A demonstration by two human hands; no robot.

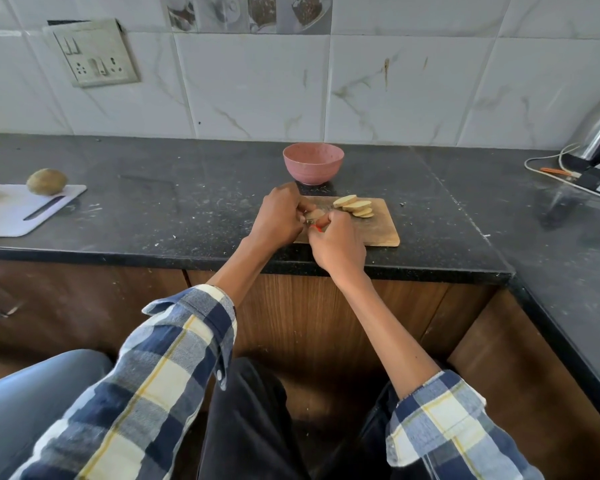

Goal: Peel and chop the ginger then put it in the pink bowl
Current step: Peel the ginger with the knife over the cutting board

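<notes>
On the dark counter a wooden board (378, 230) lay before the pink bowl (313, 163), where the left hand (279, 218) pinched the remaining ginger piece (315, 214) just left of the right hand (338, 245), clenched around a red-handled knife (318, 229), slices (355, 206) fanned rightward.

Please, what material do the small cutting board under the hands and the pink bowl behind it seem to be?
The small tan rectangular cutting board looks like wood or bamboo: warm brown, matte, with faint grain. The round pink bowl looks like matte plastic or a fibre composite: dull, faintly speckled, without glaze shine. Ceramic cannot be excluded.
</notes>
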